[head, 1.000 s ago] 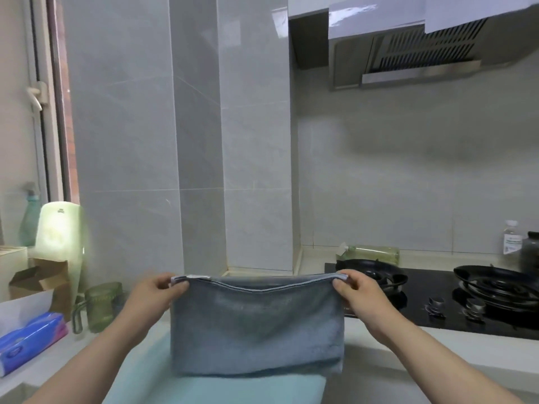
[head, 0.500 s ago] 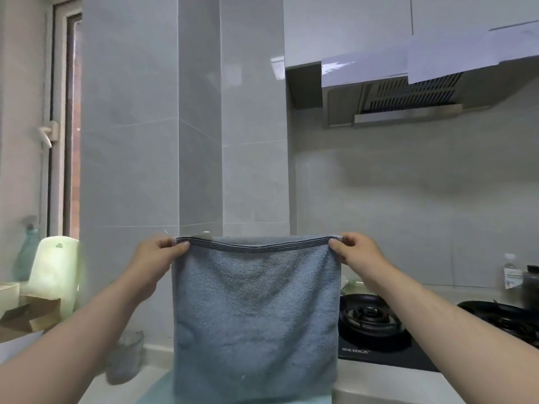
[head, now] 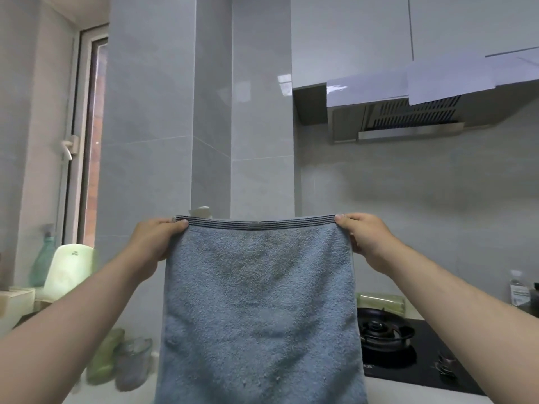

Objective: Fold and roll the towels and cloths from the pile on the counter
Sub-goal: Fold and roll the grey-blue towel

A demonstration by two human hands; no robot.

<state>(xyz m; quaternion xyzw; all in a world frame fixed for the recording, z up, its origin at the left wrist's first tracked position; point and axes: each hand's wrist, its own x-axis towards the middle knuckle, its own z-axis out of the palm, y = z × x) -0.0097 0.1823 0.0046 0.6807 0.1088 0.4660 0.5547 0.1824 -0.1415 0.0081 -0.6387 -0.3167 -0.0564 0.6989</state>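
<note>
Grey-blue towel, dark-striped hem

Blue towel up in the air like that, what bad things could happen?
1. The left hand and right hand only pinch the blue towel by its top corners; one slip and it may drop in a heap.
2. Its lower right edge hangs close to the stove burner, so it might brush or snag on it.
3. The glass cups stand by its lower left edge; a swing could knock them.

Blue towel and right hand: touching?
Touching. The head view shows the right hand pinching the blue towel at its top corner.
</note>
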